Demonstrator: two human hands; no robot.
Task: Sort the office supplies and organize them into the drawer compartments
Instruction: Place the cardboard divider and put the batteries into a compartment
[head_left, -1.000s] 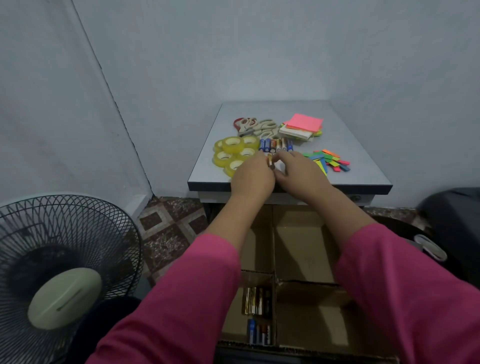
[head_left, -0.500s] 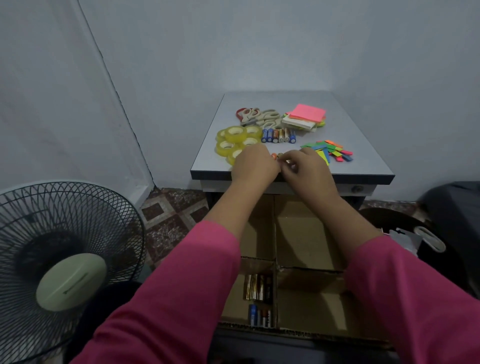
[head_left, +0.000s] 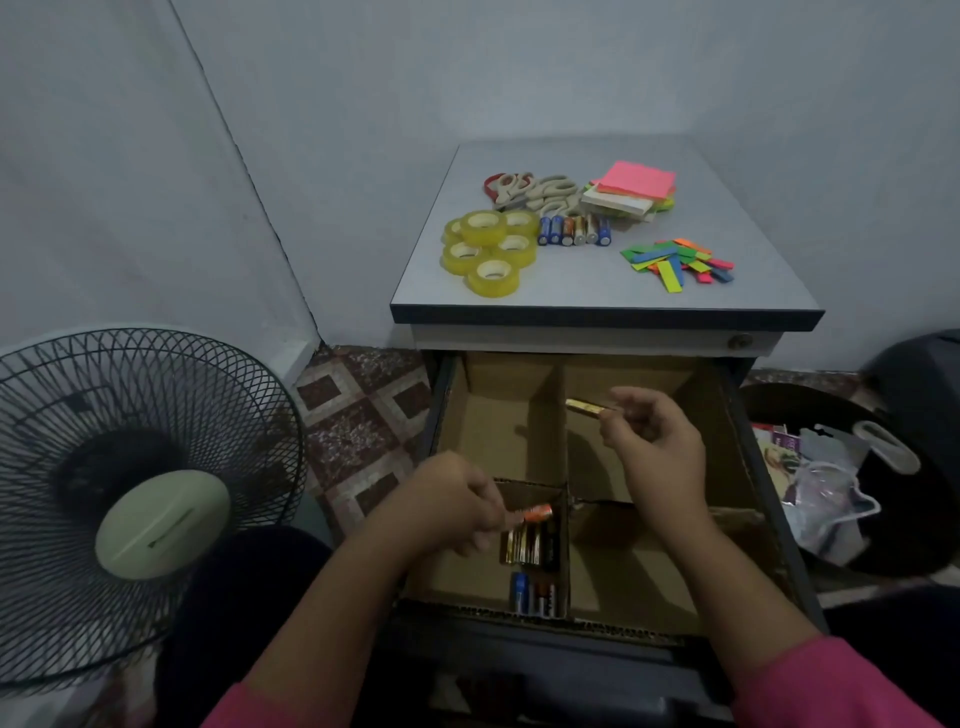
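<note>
Pinching an orange-tipped battery (head_left: 535, 514) between curled fingers, the left hand (head_left: 452, 501) hangs over the near-left compartment of the open drawer (head_left: 748, 467); the battery sticks out to the right of the fingers, just above a row of batteries (head_left: 529, 543) already lying in that compartment. A second small group of batteries (head_left: 532, 595) lies nearer the drawer's front edge in the same compartment. The right hand (head_left: 657, 441) is higher and further back, above the far-right compartment, its thumb and fingers closed on a gold battery (head_left: 584, 407) that points left from the fingertips, above the cardboard divider (head_left: 563, 415). The two hands are apart.

On the tabletop (head_left: 769, 280) above the drawer, well away from both hands, a row of loose batteries (head_left: 574, 231) lies between the yellow tape rolls (head_left: 488, 249) and the stacked sticky notes (head_left: 631, 192), with scissors (head_left: 530, 189) behind and coloured paper strips (head_left: 675, 262) to the right. A standing fan (head_left: 130, 493) is on the floor at left.
</note>
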